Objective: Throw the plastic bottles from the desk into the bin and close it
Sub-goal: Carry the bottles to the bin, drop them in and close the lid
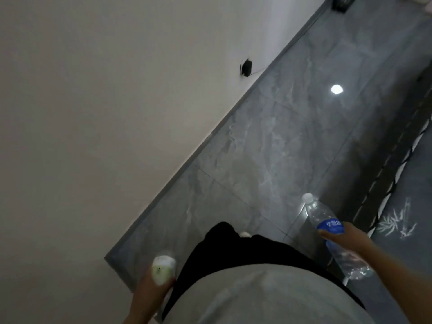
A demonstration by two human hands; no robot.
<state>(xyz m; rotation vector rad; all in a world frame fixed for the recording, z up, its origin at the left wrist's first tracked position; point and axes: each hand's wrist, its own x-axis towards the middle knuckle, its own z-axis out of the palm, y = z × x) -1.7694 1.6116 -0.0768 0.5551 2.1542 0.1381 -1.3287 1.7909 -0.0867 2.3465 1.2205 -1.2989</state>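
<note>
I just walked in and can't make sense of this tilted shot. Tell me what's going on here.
A person is walking along a grey marble-look tiled floor beside a white wall, carrying one bottle in each hand. The right hand has a grip on a clear plastic water bottle with a blue label and white cap. The left hand holds a small whitish-green plastic bottle. No bin or desk is in view.

Single head-worn view, wide-angle, looking steeply down along the wearer's own torso (264, 298) and dark trousers (236, 251) to the grey tiled floor (275, 146). Frame is rolled: the wall (93, 101) and its skirting run diagonally across it. Both hands sit close at the lower edge. No second view available for overlap.
</note>
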